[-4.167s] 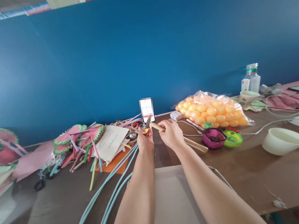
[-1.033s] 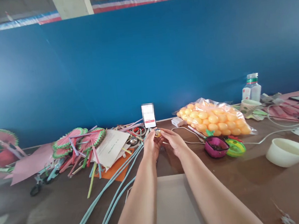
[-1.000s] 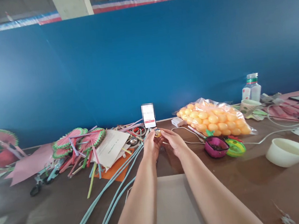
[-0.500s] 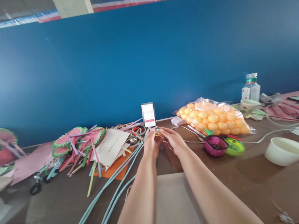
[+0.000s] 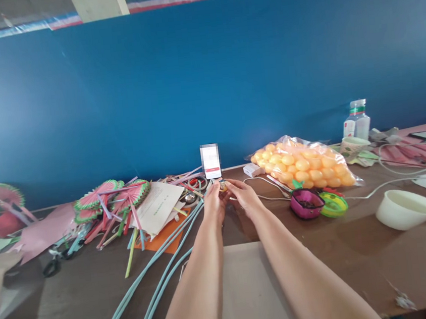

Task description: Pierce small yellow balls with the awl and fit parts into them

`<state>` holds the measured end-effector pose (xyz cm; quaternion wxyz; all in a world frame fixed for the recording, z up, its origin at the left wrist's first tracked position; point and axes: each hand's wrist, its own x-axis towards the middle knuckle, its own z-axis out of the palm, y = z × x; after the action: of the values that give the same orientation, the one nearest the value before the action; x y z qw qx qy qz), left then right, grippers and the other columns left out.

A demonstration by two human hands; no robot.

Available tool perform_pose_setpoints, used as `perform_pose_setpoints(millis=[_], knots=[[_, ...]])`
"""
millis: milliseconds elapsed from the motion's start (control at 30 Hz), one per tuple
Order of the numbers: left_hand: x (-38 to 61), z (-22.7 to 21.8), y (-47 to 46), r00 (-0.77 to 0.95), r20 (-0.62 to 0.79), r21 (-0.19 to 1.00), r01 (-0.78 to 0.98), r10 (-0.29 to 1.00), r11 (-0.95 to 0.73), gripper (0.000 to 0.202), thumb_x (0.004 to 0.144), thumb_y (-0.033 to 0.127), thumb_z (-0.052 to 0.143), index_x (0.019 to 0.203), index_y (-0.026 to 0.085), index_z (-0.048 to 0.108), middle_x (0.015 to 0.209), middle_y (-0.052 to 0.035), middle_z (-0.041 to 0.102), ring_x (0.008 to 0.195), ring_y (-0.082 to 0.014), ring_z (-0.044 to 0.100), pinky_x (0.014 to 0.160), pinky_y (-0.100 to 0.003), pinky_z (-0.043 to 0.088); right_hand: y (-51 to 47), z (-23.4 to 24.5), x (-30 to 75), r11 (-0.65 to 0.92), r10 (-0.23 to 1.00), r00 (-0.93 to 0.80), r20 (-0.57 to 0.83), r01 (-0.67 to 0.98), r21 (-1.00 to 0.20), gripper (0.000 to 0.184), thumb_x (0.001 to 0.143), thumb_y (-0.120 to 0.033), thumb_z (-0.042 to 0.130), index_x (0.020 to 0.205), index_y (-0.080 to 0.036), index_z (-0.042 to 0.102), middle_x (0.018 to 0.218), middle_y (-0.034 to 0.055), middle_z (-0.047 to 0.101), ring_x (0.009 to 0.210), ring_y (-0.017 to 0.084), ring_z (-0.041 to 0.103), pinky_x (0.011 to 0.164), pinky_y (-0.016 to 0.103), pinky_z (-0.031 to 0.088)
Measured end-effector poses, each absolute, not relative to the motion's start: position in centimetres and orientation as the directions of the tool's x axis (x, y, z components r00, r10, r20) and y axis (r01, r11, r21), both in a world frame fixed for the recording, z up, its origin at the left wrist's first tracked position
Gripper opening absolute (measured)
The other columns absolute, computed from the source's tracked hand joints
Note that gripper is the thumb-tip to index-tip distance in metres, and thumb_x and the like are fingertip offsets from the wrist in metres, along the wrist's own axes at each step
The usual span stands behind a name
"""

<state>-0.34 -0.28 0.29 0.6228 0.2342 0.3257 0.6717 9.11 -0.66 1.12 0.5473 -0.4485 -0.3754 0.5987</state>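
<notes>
My left hand (image 5: 214,204) and my right hand (image 5: 244,197) meet at the middle of the table, fingertips together. Both are closed on a small yellow and dark round object (image 5: 223,185), too small and too covered by fingers to name. Just behind it a phone (image 5: 210,160) with a lit white screen stands upright against the blue wall. Light blue cables (image 5: 162,253) run past my left forearm. Under my forearms lies a flat grey-beige board (image 5: 249,282).
On the right are a clear bag of orange balls (image 5: 305,165), a purple bowl (image 5: 306,204), a green dish (image 5: 334,204), a white tub (image 5: 408,209) and bottles (image 5: 357,121). Paper fans (image 5: 131,196), papers (image 5: 160,205) and scissors (image 5: 52,265) lie left.
The small object between my fingertips looks slightly turned, and my fingers have shifted a little. The camera view has moved slightly; everything else stays in place.
</notes>
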Motion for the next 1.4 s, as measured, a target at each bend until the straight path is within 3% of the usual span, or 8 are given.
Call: perform_pose_setpoints(millis=[167, 967, 1167, 1400], knots=[[-0.2, 0.6, -0.2, -0.119, -0.085, 0.724, -0.690, 0.989, -0.021, 0.017, 0.081, 0.024, 0.063, 0.092, 0.013, 0.066, 0.083, -0.0068, 0.065, 0.068, -0.0116, 0.062, 0.066, -0.024, 0.053, -0.7, 1.2, 9.3, -0.148, 0.988, -0.018, -0.152, -0.360, -0.921, 0.037, 0.068, -0.046, 0.073, 0.098, -0.025, 0.071, 0.090, 0.0019, 0.071, 0.080, 0.016, 0.063, 0.065, 0.026, 0.051], [0.0, 0.6, -0.5, -0.133, -0.103, 0.728, -0.685, 0.986, -0.016, 0.021, 0.080, 0.031, 0.067, 0.090, 0.013, 0.065, 0.079, -0.0055, 0.062, 0.065, -0.0111, 0.060, 0.061, -0.023, 0.051, -0.5, 1.0, 9.0, -0.103, 0.993, 0.022, -0.115, -0.305, -0.947, 0.034, 0.066, -0.042, 0.076, 0.094, -0.023, 0.071, 0.083, 0.0020, 0.071, 0.074, 0.015, 0.063, 0.064, 0.026, 0.051], [0.1, 0.5, -0.3, -0.141, -0.147, 0.723, -0.690, 0.979, 0.009, 0.020, 0.079, 0.029, 0.068, 0.091, 0.012, 0.064, 0.077, -0.0051, 0.062, 0.061, -0.0103, 0.059, 0.059, -0.022, 0.050, -0.3, 0.6, 8.8, -0.085, 0.994, 0.037, -0.098, -0.268, -0.960, 0.034, 0.067, -0.042, 0.075, 0.094, -0.022, 0.071, 0.079, 0.0021, 0.070, 0.067, 0.015, 0.061, 0.059, 0.027, 0.050], [-0.2, 0.0, 0.5, -0.193, -0.212, 0.704, -0.710, 0.958, 0.012, 0.013, 0.085, 0.025, 0.060, 0.085, 0.012, 0.061, 0.074, -0.0052, 0.062, 0.061, -0.0101, 0.060, 0.061, -0.022, 0.052, 0.0, 0.1, 8.6, -0.075, 0.990, 0.094, -0.102, -0.262, -0.962, 0.035, 0.071, -0.048, 0.071, 0.094, -0.021, 0.070, 0.088, 0.0059, 0.071, 0.076, 0.019, 0.066, 0.061, 0.028, 0.053]])
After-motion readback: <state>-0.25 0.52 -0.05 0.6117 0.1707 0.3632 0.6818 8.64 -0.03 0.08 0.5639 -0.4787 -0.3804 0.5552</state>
